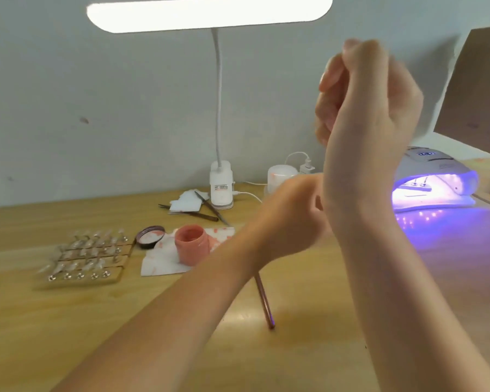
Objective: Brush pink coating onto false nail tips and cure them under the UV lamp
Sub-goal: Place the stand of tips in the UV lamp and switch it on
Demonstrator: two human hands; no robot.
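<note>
My right hand (365, 94) is raised in front of the wall with its fingers curled into a loose fist and nothing visible in it. My left hand (292, 216) is pressed against my right wrist; its fingertips are hidden behind that forearm. A thin pink brush handle (265, 304) lies on the wooden table, its far end hidden under my left wrist. An open pink jar (191, 244) stands on a stained tissue (159, 264). Rows of clear nail tips on holders (85, 256) sit at the left. The UV lamp (436, 176) glows purple at the right with a holder inside.
The jar's lid (150, 236) lies beside the tissue. Tweezers (207, 209) and white pads sit near the clip desk lamp base (221, 185). A small white device (280, 176) with a cable stands behind my left hand. A cardboard box (478, 89) overhangs at the upper right.
</note>
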